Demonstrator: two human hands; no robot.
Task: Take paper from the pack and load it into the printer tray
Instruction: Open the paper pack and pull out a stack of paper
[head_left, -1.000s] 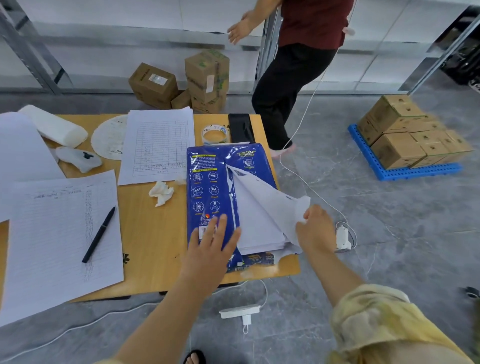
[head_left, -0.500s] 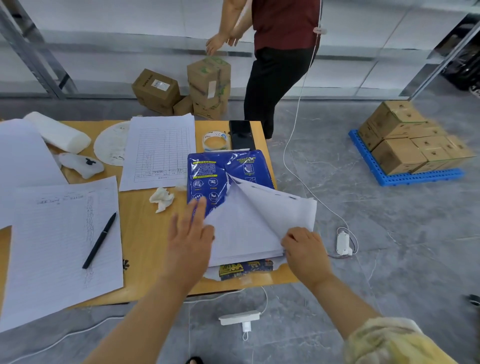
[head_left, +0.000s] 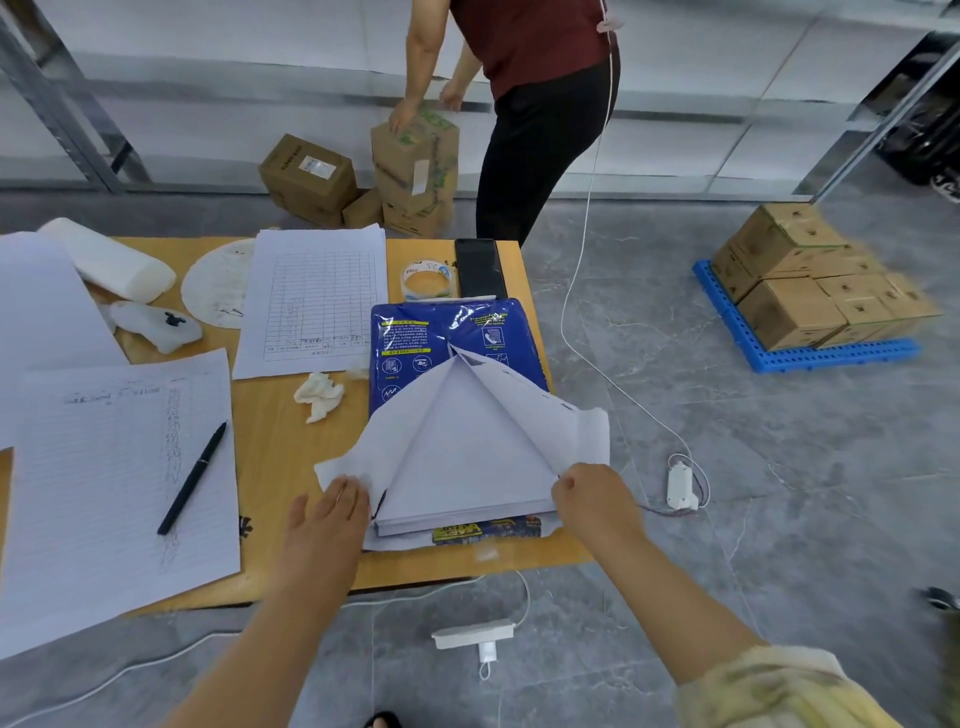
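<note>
Two flaps of white inner wrapper are peeled apart on the glossy blue plastic pack of printer paper (head_left: 441, 338), which lies near the right edge of the orange-brown wooden table (head_left: 275, 452). Between the flaps a triangular area of the white paper ream (head_left: 462, 462) is bared, its near edge showing as a thick stack. The left hand (head_left: 332, 519) grips the left flap (head_left: 358, 462), fingers closed on its corner; the right hand (head_left: 592, 504) is fisted on the right flap (head_left: 561, 426).

Just beyond the pack stand a roll of clear packing tape (head_left: 428, 278) and a black phone (head_left: 479, 267). Left of the pack lie a crumpled white tissue (head_left: 319, 395), a printed white form sheet (head_left: 317, 301), and a lined sheet (head_left: 119, 467) bearing a black pen (head_left: 193, 478). A white power strip (head_left: 474, 634) lies on the grey floor below the table.

Past the table, another person (head_left: 540, 104) in a dark red top bends over stacked brown cardboard boxes (head_left: 415, 171). More boxes sit on a blue plastic pallet (head_left: 810, 358) at right.
</note>
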